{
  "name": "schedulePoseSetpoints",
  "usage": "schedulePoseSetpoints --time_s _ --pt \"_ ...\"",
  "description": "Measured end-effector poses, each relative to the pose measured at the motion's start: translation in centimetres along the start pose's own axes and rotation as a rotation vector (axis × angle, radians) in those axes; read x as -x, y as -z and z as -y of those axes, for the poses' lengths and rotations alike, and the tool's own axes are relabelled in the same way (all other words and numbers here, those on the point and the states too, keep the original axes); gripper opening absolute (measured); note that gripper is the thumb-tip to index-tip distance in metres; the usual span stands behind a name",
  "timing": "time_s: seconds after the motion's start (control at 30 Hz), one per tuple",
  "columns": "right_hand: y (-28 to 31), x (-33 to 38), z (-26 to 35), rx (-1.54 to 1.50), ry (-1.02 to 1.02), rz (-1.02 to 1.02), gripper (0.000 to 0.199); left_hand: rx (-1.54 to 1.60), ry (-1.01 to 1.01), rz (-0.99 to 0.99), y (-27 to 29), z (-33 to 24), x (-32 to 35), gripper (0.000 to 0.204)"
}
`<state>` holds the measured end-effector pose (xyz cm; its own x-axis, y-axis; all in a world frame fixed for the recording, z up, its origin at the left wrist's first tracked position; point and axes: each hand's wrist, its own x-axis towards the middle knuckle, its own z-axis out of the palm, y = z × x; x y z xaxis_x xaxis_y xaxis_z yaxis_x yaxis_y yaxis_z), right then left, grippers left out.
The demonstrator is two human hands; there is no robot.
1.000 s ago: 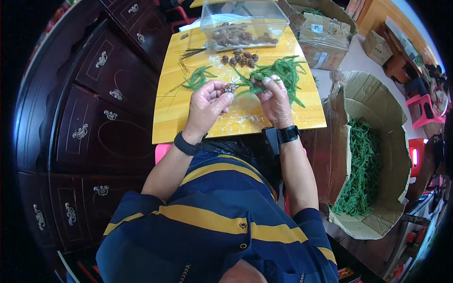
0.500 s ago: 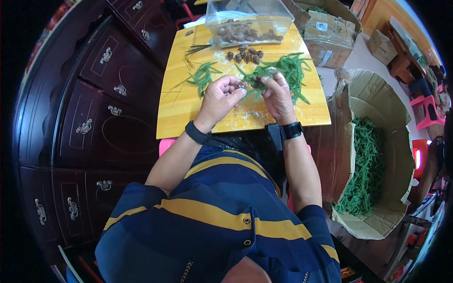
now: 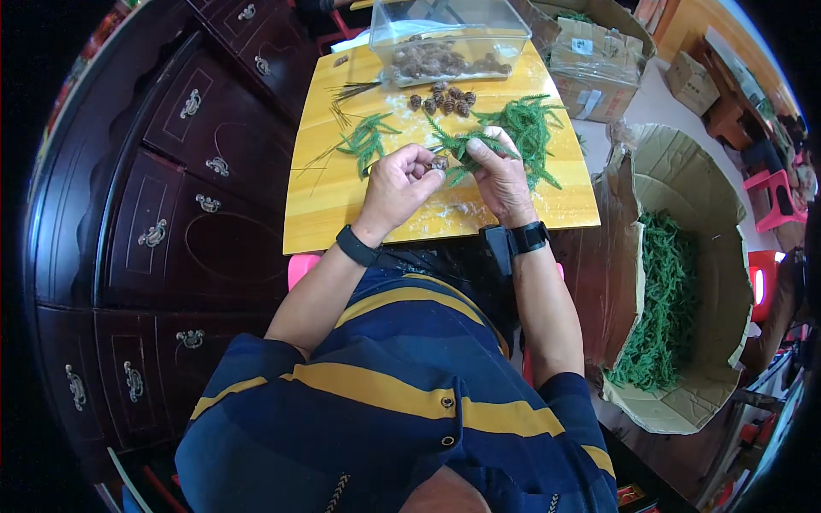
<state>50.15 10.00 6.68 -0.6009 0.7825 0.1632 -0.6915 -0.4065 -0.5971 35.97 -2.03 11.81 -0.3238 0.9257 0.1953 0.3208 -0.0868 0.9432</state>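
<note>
Over the near part of the yellow wooden table (image 3: 342, 205), my left hand (image 3: 397, 182) pinches a small brown pine cone (image 3: 439, 162) between thumb and fingers. Close to its right, my right hand (image 3: 500, 175) grips a green artificial pine sprig (image 3: 462, 147), thumb on top. The sprig's tips fan out toward the cone; whether the two touch I cannot tell. Behind my right hand lies a pile of green sprigs (image 3: 532, 128). A smaller bunch of sprigs (image 3: 366, 141) rests left of my left hand.
Several loose pine cones (image 3: 446, 100) sit before a clear plastic bin (image 3: 453, 51) holding more cones. Thin dark wires (image 3: 352, 90) lie at the table's left. An open cardboard box (image 3: 693, 179) of greenery stands right; dark drawers (image 3: 197, 197) line the left.
My right thumb and fingers have shifted on the sprig, which now spreads more visibly between the hands. The cone in my left hand has turned a little and shows more clearly.
</note>
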Motion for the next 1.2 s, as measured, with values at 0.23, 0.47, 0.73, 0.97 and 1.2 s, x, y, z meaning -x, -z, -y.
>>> schedulePoseSetpoints --time_s 0.23,0.47,0.73,0.97,1.2 --pt "-0.9 0.2 0.2 0.025 -0.002 -0.076 0.030 -0.087 -0.047 -0.061 0.1 -0.8 0.2 0.013" --pt "-1.3 0.2 0.3 0.152 0.034 -0.107 0.031 -0.157 -0.126 -0.093 0.6 -2.8 0.8 0.011" --pt "-2.7 0.8 0.9 0.176 -0.027 -0.158 0.026 -0.162 -0.129 -0.109 -0.4 -2.6 0.3 0.011" --pt "-2.1 0.7 0.3 -0.001 -0.056 -0.129 0.022 -0.242 -0.139 -0.132 -0.5 -0.8 -0.6 0.013" --pt "-1.3 0.5 -1.1 0.029 -0.058 -0.101 0.021 -0.279 -0.163 -0.180 -0.6 -0.6 -0.8 0.013"
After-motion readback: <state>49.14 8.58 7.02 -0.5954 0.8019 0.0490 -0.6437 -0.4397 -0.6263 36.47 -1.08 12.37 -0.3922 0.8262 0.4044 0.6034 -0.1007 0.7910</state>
